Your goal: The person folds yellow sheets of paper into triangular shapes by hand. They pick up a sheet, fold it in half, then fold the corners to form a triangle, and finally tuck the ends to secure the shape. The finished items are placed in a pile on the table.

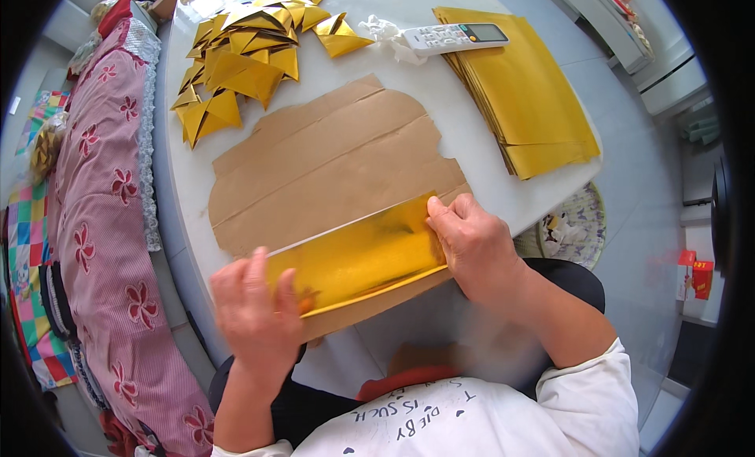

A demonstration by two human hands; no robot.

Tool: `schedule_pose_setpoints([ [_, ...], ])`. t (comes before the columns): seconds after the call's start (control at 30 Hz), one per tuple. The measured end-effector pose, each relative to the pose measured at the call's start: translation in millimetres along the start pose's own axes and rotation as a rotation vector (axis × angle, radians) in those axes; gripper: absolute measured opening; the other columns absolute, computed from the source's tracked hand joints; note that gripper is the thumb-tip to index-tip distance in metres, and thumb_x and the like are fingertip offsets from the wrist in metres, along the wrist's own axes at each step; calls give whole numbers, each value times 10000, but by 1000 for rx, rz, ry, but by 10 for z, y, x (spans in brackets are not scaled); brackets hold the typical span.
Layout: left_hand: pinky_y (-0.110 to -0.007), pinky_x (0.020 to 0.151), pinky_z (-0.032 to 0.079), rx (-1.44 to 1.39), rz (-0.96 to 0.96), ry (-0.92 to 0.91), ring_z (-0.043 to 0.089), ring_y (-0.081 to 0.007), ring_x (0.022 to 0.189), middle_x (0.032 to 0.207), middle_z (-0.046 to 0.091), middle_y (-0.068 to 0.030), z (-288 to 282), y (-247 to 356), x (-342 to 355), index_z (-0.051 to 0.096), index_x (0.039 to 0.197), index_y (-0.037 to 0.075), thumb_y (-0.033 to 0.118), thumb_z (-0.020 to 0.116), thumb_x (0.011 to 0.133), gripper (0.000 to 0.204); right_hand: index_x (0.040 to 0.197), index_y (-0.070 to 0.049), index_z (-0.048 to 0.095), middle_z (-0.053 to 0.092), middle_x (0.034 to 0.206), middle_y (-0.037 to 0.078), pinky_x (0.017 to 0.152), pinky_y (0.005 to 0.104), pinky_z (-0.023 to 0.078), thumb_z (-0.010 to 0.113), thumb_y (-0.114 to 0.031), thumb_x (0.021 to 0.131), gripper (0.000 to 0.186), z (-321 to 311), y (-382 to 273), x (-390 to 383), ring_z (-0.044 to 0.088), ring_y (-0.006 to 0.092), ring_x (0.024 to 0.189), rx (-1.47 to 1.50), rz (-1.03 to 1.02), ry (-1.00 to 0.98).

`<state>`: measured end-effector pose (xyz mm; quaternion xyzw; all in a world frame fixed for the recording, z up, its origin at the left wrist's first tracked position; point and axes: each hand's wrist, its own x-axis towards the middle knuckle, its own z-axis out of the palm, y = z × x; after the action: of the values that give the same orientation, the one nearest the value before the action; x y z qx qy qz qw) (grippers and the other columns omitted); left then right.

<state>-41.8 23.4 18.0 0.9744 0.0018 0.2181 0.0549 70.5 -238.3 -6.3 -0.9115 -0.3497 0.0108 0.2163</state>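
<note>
A long sheet of shiny gold foil paper (pixel 366 252) lies slanted over the near part of a brown cardboard piece (pixel 330 150), with a narrow fold along its near edge. My right hand (pixel 476 245) pinches the sheet's right end between thumb and curled fingers. At the left end, my left hand (pixel 255 307) is closed around the paper, its thumb raised and slightly blurred. That hand covers the left end of the sheet.
Folded gold paper pieces (pixel 244 56) are heaped at the far left of the white table (pixel 543 201). A stack of flat gold sheets (pixel 527 95) lies at the right, under a white remote control (pixel 456 37). Crumpled tissue (pixel 385 34) touches the remote. A patterned bin (pixel 586 225) stands below the table's right edge.
</note>
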Motion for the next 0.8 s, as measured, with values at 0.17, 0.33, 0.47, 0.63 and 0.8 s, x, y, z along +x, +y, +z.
schedule_pose_setpoints([
  [0.17, -473, 992, 424, -263, 284, -168, 520, -366, 1164, 1177, 594, -208, 139, 477, 213, 637, 1126, -59, 286, 708, 877, 432, 1205, 112, 555, 584, 965, 203, 630, 352, 569, 686, 72, 699, 525, 52, 21, -2, 662, 325, 811, 26, 5, 19],
  [0.33, -482, 1131, 271, -289, 458, -292, 463, -333, 1274, 1295, 579, -194, 371, 745, 342, 619, 1179, -48, 480, 631, 897, 599, 1210, 108, 553, 593, 983, 215, 639, 364, 572, 715, 40, 699, 541, 89, 48, -2, 667, 334, 830, 38, -25, 65],
  [0.47, -468, 1150, 209, -287, 461, -317, 461, -302, 1287, 1328, 575, -171, 479, 833, 371, 594, 1253, -40, 484, 651, 877, 648, 1135, 47, 619, 620, 877, 162, 641, 375, 553, 636, -48, 844, 306, 71, 3, 2, 649, 304, 790, 55, 29, 111],
  [0.63, -468, 1170, 174, -228, 477, -313, 482, -283, 1278, 1290, 601, -175, 512, 869, 366, 597, 1268, -68, 519, 652, 842, 728, 1150, 33, 614, 619, 909, 162, 637, 385, 555, 638, -54, 842, 321, 46, -8, -5, 648, 308, 808, 65, 56, 78],
  [0.8, -471, 1163, 147, -141, 505, -335, 474, -293, 1279, 1317, 591, -172, 457, 897, 380, 583, 1291, -58, 531, 652, 853, 737, 1116, 1, 657, 613, 898, 135, 743, 399, 546, 661, -55, 821, 301, -100, 13, 27, 626, 305, 877, 31, 53, 72],
])
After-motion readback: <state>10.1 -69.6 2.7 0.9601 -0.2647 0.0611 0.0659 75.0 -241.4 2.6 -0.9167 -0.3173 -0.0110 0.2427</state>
